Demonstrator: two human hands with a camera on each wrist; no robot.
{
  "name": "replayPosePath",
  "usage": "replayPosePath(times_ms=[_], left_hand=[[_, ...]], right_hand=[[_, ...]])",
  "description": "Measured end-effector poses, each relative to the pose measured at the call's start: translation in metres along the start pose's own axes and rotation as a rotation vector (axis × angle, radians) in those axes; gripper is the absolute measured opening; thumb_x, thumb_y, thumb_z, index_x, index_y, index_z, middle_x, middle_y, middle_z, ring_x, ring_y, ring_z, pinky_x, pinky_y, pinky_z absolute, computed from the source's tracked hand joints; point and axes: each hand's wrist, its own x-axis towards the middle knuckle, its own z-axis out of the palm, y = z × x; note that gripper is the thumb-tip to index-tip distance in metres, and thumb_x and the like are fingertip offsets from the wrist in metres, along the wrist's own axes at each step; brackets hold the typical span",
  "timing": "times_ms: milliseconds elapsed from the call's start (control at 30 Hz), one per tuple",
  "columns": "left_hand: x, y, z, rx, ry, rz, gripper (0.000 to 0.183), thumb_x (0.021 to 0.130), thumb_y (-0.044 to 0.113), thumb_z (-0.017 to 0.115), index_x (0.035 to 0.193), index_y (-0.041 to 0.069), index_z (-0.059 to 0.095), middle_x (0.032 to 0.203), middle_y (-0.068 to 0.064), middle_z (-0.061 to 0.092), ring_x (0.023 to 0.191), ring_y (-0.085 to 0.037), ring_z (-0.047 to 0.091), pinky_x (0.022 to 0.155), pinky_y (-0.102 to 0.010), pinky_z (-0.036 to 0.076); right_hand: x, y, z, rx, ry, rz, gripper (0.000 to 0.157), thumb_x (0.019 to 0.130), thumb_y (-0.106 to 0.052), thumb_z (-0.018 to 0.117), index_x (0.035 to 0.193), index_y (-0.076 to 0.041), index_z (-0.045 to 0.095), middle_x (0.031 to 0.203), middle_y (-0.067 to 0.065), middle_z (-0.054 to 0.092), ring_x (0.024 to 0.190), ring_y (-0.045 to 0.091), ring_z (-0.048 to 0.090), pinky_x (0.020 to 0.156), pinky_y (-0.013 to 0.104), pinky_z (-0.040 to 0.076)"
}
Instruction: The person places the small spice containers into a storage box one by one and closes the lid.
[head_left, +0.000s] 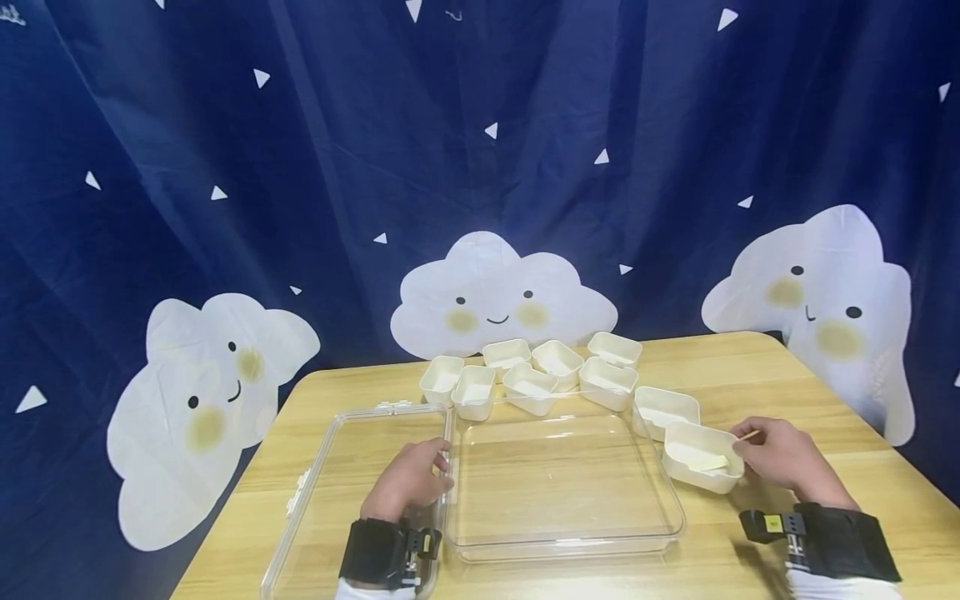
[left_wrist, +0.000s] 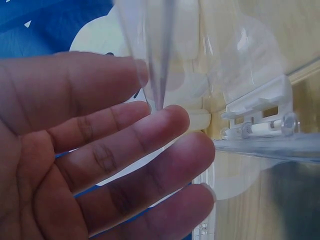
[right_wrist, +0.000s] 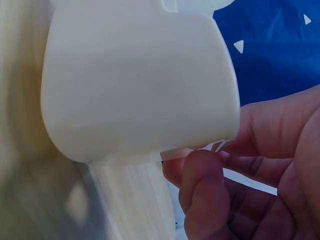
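Note:
My right hand [head_left: 776, 454] pinches the right end of a small off-white bin [head_left: 686, 475] at the rim. In the right wrist view, the bin's smooth side [right_wrist: 140, 85] fills the upper middle and hides part of the fingertips. A pale yellow flat piece [head_left: 712, 463] lies in the bin, and a thin tan stick-like thing [head_left: 748, 435] shows by the fingers. My left hand [head_left: 408, 479] rests at the left edge of a clear plastic box [head_left: 562, 546], its fingers fairly straight and the thumb apart. Left of the box lies its clear lid [head_left: 300, 508], flipped open.
Behind the box stand several more off-white bins [head_left: 474, 408] on the wooden table [head_left: 840, 400]. One bin [head_left: 666, 407] sits right beside the held one. A white latch [head_left: 297, 492] juts from the lid's left edge. A dark blue curtain [head_left: 337, 167] hangs behind the table.

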Motion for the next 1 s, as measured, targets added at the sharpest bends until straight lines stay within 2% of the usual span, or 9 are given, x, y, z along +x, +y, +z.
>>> replayPosePath(times_ms=[367, 700, 1000], left_hand=[[0.002, -0.001, 0.000, 0.008, 0.005, 0.024, 0.049, 0.081, 0.004, 0.072, 0.127, -0.001, 0.057, 0.095, -0.007, 0.064, 0.077, -0.020, 0.055, 0.062, -0.034, 0.047], [0.002, -0.003, 0.001, 0.007, 0.005, 0.031, 0.047, 0.081, 0.004, 0.072, 0.126, -0.001, 0.057, 0.095, -0.008, 0.064, 0.078, -0.020, 0.057, 0.063, -0.035, 0.048], [0.003, -0.004, 0.000, 0.012, 0.014, 0.049, 0.047, 0.081, 0.003, 0.072, 0.125, -0.003, 0.058, 0.093, -0.006, 0.064, 0.077, -0.019, 0.056, 0.061, -0.033, 0.047]], right_hand=[[-0.002, -0.006, -0.005, 0.006, -0.001, 0.017, 0.029, 0.091, -0.012, 0.055, 0.109, 0.011, 0.060, 0.092, 0.021, 0.068, 0.068, 0.021, 0.064, 0.058, 0.034, 0.048], [-0.005, -0.010, -0.007, -0.009, 0.041, -0.011, 0.028, 0.091, -0.013, 0.054, 0.108, 0.009, 0.061, 0.085, 0.012, 0.069, 0.066, 0.020, 0.063, 0.057, 0.033, 0.045], [-0.005, -0.010, -0.008, -0.013, 0.050, -0.014, 0.030, 0.091, -0.014, 0.054, 0.109, 0.009, 0.061, 0.083, 0.010, 0.068, 0.065, 0.019, 0.062, 0.056, 0.032, 0.044]])
